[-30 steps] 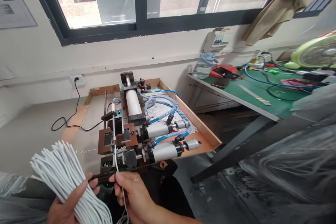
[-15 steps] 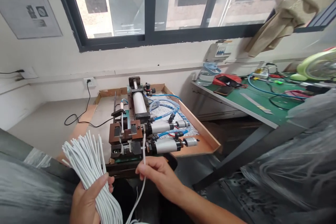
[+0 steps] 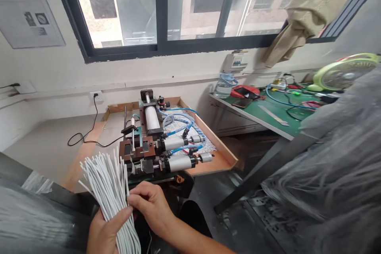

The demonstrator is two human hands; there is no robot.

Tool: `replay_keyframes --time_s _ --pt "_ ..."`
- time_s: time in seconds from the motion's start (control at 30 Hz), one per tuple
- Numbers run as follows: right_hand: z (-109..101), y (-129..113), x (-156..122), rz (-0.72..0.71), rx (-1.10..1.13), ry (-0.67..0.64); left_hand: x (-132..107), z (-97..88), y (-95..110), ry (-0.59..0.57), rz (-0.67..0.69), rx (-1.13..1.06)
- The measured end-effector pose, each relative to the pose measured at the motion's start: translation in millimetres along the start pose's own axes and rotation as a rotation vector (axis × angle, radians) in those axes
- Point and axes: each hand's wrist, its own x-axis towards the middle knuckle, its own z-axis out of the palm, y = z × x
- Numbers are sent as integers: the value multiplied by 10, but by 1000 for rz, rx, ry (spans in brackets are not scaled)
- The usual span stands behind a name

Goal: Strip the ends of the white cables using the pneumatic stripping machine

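My left hand point(image 3: 107, 230) is wrapped round a thick bundle of white wires point(image 3: 105, 184), whose upper ends fan out. At the bundle's right edge, my right hand point(image 3: 154, 208) pinches a single white wire point(image 3: 127, 178) between thumb and fingers, close to my left thumb. Just beyond both hands stands a bench machine with brown metal jaws point(image 3: 138, 151), and the wire tops reach up in front of its left side. Silver air cylinders point(image 3: 180, 162) extend from it to the right. The lower part of the bundle runs out of view.
The machine sits on a wooden-edged table point(image 3: 222, 154) under a window. Blue air hoses point(image 3: 181, 121) loop behind the cylinders. At right is a green-topped table point(image 3: 270, 115) with a water jug point(image 3: 224, 86) and a fan point(image 3: 347, 73). Plastic-covered material point(image 3: 336, 174) stands at far right.
My right hand has moved left with the wire, from in front of the machine's jaws to the bundle's right edge. The camera view has turned slightly right.
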Motion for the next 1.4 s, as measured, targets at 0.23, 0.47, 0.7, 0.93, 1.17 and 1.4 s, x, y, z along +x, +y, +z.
replay_keyframes --time_s 0.23,0.47,0.7,0.93,1.17,1.4 --pt "54 290 146 253 519 160 225 -188 -10 72 -122 -3" --pt "53 310 230 351 758 173 293 -118 81 131 -140 -3" --pt "45 278 309 420 833 192 304 -97 75 161 -122 42" --pt "138 301 218 438 595 9 228 -39 60 9 -105 8" --pt "123 246 168 298 431 240 269 -97 60 89 -125 24" --pt "90 334 248 387 573 305 312 -98 71 136 -96 40"
